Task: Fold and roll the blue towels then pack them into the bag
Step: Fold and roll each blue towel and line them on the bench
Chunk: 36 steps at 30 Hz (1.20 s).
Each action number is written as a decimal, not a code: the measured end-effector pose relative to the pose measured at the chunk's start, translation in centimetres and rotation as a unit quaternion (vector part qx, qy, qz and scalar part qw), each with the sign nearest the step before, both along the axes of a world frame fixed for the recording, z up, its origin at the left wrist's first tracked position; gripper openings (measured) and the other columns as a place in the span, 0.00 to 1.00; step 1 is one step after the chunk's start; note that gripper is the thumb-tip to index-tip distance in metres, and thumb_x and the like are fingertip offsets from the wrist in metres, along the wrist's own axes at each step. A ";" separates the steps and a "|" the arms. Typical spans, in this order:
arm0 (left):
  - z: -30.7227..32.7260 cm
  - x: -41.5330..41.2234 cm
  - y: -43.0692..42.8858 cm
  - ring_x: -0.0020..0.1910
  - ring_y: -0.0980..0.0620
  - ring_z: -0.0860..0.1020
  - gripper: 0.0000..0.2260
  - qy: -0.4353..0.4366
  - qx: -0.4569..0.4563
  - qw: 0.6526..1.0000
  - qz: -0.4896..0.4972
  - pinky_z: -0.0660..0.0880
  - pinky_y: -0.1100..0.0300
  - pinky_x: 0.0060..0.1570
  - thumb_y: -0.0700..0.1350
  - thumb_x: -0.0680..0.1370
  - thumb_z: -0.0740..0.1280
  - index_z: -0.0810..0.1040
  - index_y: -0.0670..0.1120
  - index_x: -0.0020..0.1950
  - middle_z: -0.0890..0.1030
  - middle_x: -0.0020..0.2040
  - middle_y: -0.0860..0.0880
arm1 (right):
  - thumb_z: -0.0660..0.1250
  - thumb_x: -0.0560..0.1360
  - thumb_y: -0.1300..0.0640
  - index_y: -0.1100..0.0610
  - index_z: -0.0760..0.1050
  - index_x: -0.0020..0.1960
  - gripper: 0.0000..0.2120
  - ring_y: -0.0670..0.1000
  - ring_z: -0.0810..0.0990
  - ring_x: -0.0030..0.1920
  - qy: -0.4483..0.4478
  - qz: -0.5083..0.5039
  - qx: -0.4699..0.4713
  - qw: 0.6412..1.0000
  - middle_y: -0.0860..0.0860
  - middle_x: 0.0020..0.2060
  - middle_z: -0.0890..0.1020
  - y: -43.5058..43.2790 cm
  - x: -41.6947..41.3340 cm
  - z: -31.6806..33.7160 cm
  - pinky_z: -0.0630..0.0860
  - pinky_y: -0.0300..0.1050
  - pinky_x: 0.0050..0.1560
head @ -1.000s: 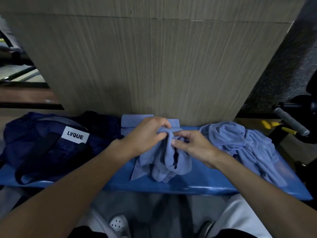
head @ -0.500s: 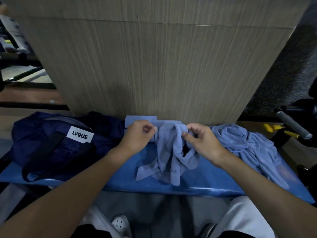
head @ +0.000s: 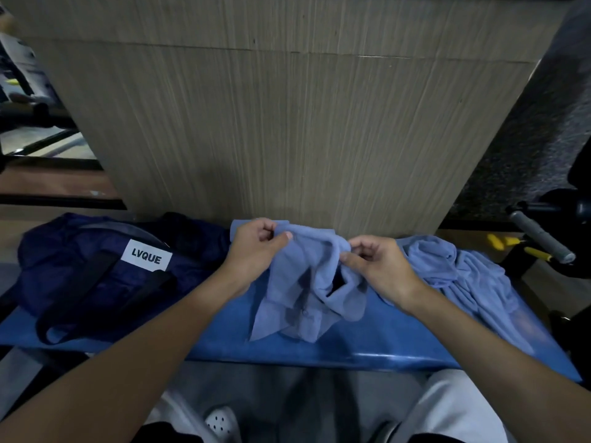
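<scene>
Head view: blue towel (head: pixel 307 282) held up over bench (head: pixel 399 343).
Top edge is pinched by left hand (head: pixel 256 247) and right hand (head: pixel 377 266); bag (head: pixel 96 270) lies left of the left hand.

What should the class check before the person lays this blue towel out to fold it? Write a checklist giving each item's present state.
1. Left hand and right hand each pinch the held towel at its top edge: ok.
2. Held towel is spread flat: not ok, it hangs bunched.
3. Bench shows bare surface in front of the person: ok.
4. Crumpled towel is clear of the folding spot: cannot tell, it lies close by the right hand.
5. Bag is open for packing: cannot tell.
</scene>
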State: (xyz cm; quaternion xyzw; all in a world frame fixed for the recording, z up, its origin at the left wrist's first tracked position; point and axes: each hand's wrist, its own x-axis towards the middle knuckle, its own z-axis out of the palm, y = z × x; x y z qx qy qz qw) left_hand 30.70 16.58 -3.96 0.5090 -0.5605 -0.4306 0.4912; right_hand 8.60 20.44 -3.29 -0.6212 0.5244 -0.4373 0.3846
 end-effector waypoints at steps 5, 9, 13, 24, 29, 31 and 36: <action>1.7 1.0 -0.1 0.36 0.54 0.77 0.05 0.040 0.001 0.998 0.044 0.74 0.60 0.37 0.37 0.78 0.67 0.76 0.43 0.43 0.80 0.35 0.48 | 0.66 0.77 0.65 0.53 0.79 0.42 0.10 0.41 0.74 0.31 -0.034 -0.083 0.004 0.996 0.52 0.36 0.78 -0.2 -0.7 0.0 0.71 0.31 0.31; 2.4 2.3 -0.5 0.41 0.51 0.78 0.03 0.078 0.028 0.994 0.076 0.75 0.57 0.40 0.37 0.78 0.65 0.76 0.42 0.45 0.79 0.39 0.45 | 0.65 0.76 0.69 0.55 0.79 0.41 0.11 0.38 0.76 0.31 -0.090 -0.158 -0.033 0.983 0.50 0.33 0.80 -0.7 -2.3 0.4 0.73 0.30 0.34; 3.9 3.3 -0.5 0.39 0.51 0.80 0.06 0.166 0.057 0.982 0.073 0.77 0.58 0.38 0.41 0.78 0.63 0.78 0.41 0.45 0.80 0.39 0.45 | 0.61 0.75 0.74 0.55 0.79 0.40 0.17 0.37 0.75 0.28 -0.106 -0.203 -0.053 0.972 0.42 0.27 0.81 -1.1 -3.8 1.4 0.70 0.28 0.31; -1.2 3.7 0.1 0.37 0.51 0.70 0.11 -0.028 0.058 0.992 0.106 0.69 0.59 0.39 0.35 0.74 0.67 0.70 0.43 0.34 0.71 0.34 0.45 | 0.65 0.77 0.65 0.57 0.77 0.38 0.10 0.46 0.75 0.30 -0.113 -0.223 0.044 0.967 0.50 0.29 0.78 -0.5 -6.1 -3.2 0.70 0.37 0.29; -8.1 3.2 1.9 0.38 0.49 0.80 0.07 -0.066 0.136 0.985 0.077 0.77 0.61 0.38 0.29 0.71 0.70 0.76 0.40 0.39 0.82 0.41 0.38 | 0.67 0.76 0.67 0.59 0.77 0.36 0.10 0.51 0.72 0.36 -0.052 -0.225 0.129 0.964 0.54 0.32 0.77 1.5 -5.9 -9.8 0.68 0.42 0.35; -10.0 3.3 1.9 0.38 0.49 0.81 0.05 -0.073 0.161 0.982 0.064 0.78 0.62 0.38 0.30 0.72 0.70 0.78 0.38 0.42 0.84 0.42 0.38 | 0.67 0.75 0.68 0.60 0.76 0.34 0.11 0.49 0.70 0.35 -0.036 -0.218 0.137 0.966 0.51 0.29 0.77 2.0 -5.6 -11.3 0.68 0.40 0.35; -12.2 2.1 1.0 0.34 0.51 0.73 0.13 -0.175 0.160 0.971 0.005 0.66 0.58 0.37 0.46 0.77 0.68 0.75 0.42 0.35 0.74 0.33 0.42 | 0.68 0.73 0.69 0.63 0.78 0.43 0.03 0.48 0.72 0.34 -0.014 -0.246 0.157 0.956 0.55 0.36 0.78 1.8 -5.9 -12.7 0.68 0.28 0.29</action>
